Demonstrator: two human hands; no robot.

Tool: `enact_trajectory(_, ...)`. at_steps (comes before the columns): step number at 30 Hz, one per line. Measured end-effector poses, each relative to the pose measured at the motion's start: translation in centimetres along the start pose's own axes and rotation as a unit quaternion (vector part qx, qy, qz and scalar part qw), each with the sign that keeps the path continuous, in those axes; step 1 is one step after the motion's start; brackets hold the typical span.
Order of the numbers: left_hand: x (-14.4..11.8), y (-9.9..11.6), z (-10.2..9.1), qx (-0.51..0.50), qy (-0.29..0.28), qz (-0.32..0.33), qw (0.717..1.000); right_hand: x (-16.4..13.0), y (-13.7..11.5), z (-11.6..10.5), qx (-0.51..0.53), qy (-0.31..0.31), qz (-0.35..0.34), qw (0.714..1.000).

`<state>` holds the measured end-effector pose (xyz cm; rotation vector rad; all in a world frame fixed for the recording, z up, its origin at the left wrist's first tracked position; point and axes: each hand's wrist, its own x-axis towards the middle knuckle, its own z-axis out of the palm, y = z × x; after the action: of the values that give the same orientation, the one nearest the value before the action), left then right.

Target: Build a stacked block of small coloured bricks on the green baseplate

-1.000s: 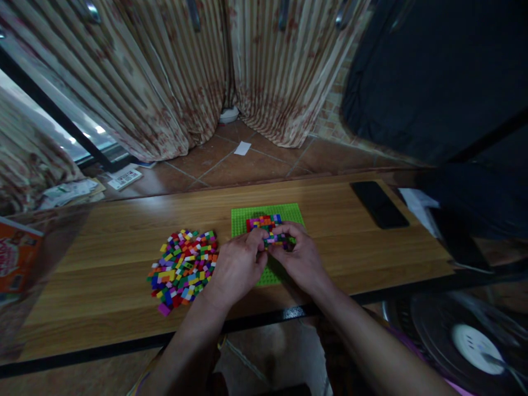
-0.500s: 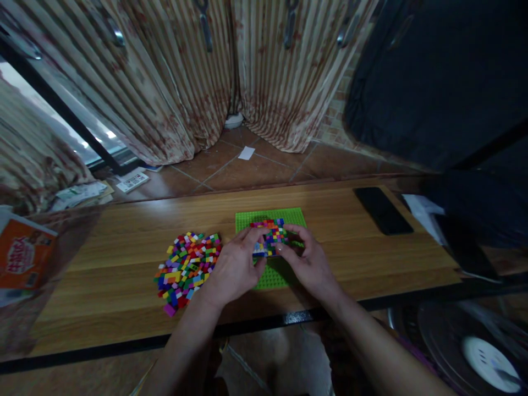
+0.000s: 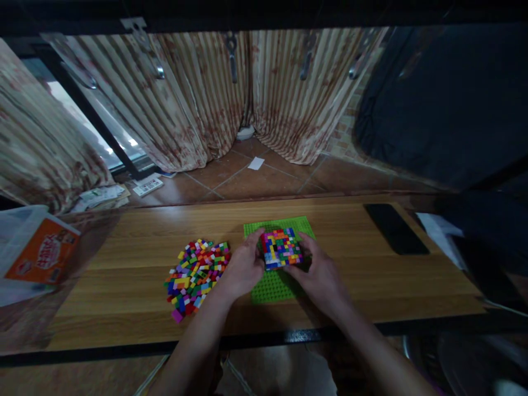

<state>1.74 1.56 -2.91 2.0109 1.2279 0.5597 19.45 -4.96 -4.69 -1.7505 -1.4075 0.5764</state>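
A rectangular block of multicoloured building bricks (image 3: 282, 247) is over the green studded baseplate (image 3: 270, 290); whether it touches the plate I cannot tell. My left hand (image 3: 246, 264) grips the block's left edge, its fingertips at the upper left corner. From the other side, my right hand (image 3: 320, 269) closes on the right edge, thumb at the lower right corner and fingers near the upper right. The block's top face shows between the hands. Left of my left hand lies a pile of loose coloured bricks (image 3: 198, 275).
The wooden table (image 3: 124, 275) has a dark front edge. A black phone (image 3: 396, 228) lies on its right side, with white paper (image 3: 441, 239) beyond. A plastic tub with an orange label (image 3: 43, 250) stands at the left. Striped curtains (image 3: 198, 104) hang behind.
The head view has tilted up and shifted left, so the scene sits lower and further right. My hands have moved apart to the block's sides, uncovering more of its top.
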Motion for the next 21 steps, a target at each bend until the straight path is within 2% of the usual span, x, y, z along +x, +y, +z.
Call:
enact_trajectory(7,-0.7,0.1,1.0,-0.045,0.024,0.015,0.999,2.0,1.7,-1.2,0.033,0.078,0.051,0.995)
enact_trajectory(11,-1.2,0.7,1.6,-0.064,0.002,0.011,0.998,2.6,2.3,-1.1,0.047,0.062,0.051,0.996)
enact_trajectory(21,-2.5,1.0,1.6,-0.077,0.025,-0.013,0.997,2.5,1.9,-0.2,-0.035,0.065,0.016,0.997)
